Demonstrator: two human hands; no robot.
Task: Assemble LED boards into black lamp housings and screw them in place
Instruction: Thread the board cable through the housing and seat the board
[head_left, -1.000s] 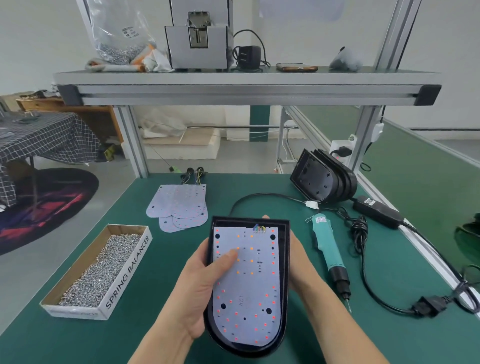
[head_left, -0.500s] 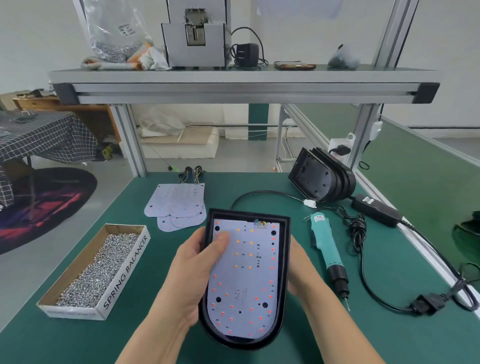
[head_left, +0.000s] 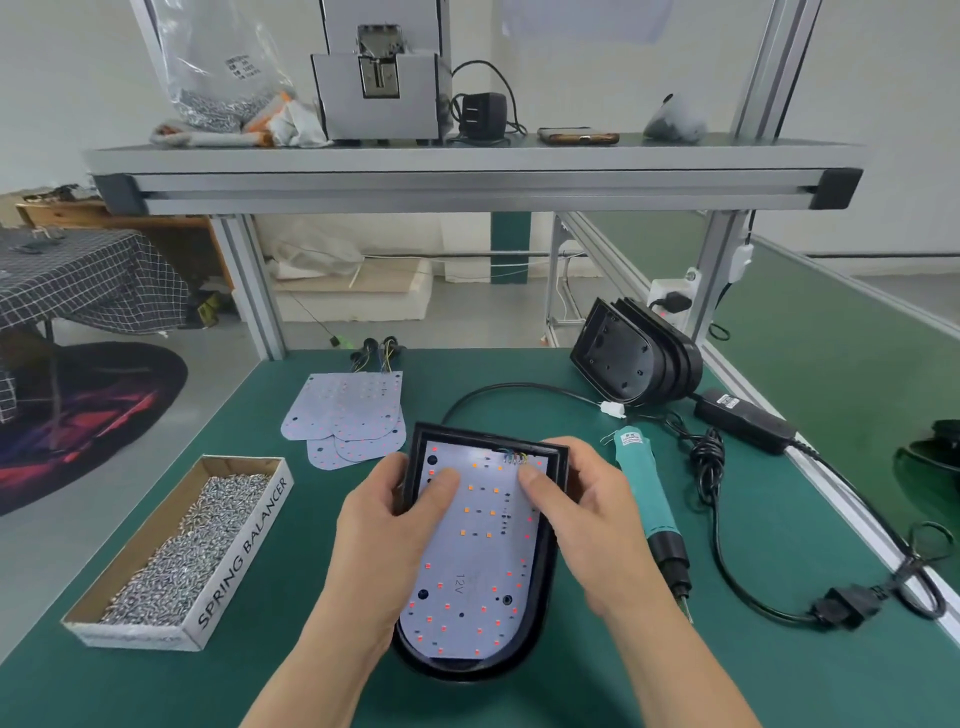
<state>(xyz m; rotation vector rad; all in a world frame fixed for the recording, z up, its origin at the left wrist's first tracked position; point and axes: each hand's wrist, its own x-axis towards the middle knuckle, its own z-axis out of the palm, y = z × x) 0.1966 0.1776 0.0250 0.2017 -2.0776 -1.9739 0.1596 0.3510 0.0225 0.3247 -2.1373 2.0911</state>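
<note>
A black lamp housing (head_left: 540, 618) lies flat in front of me with a white LED board (head_left: 475, 566) seated inside it. My left hand (head_left: 387, 540) grips the housing's left rim, thumb pressed on the board's upper left. My right hand (head_left: 587, 519) holds the right rim, thumb on the board near the coloured wires at its top. Spare LED boards (head_left: 345, 415) lie fanned out behind. Empty black housings (head_left: 631, 361) are stacked on edge at the back right. A teal electric screwdriver (head_left: 649, 504) lies just right of my right hand.
A cardboard box of screws (head_left: 182, 551) sits at the left. The screwdriver's black cable and power adapter (head_left: 745, 421) trail along the right edge. An aluminium shelf (head_left: 467, 176) with a screw feeder, a bag of screws and a phone spans overhead.
My right hand came from under the housing onto its right rim with the thumb on the board. My left thumb slid up to the upper left corner. The housing now rests lower on the mat.
</note>
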